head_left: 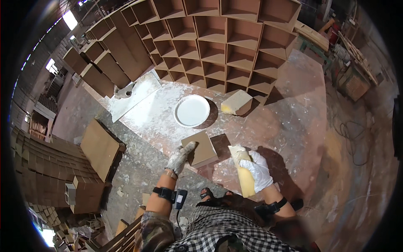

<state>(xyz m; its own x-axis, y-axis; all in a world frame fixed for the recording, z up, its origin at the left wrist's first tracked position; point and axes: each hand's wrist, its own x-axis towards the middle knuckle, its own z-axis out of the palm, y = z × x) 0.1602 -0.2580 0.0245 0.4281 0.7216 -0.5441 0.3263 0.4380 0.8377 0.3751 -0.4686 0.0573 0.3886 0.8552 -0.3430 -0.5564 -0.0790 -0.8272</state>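
Observation:
My left hand (181, 157), in a knitted work glove, grips the left side of a small brown board box (200, 149) in front of me. In my right hand (257, 170), under a white glove, is a long piece of yellow foam sponge (246, 178); its far end looks smeared with white. The sponge is held to the right of the box, apart from it. Beyond the box stands a round tub (192, 111) filled with a smooth white liquid. Right of the tub lies a brown block-shaped piece (237, 102) with a yellowish near-left end.
Rows of open brown box compartments (210, 50) are stacked like a wall at the far side. Taller brown boxes (110, 69) stand far left, and stacked board pieces (54, 161) fill the left. White splashes cover the board (145, 101) underneath. A cable (353, 132) lies at right.

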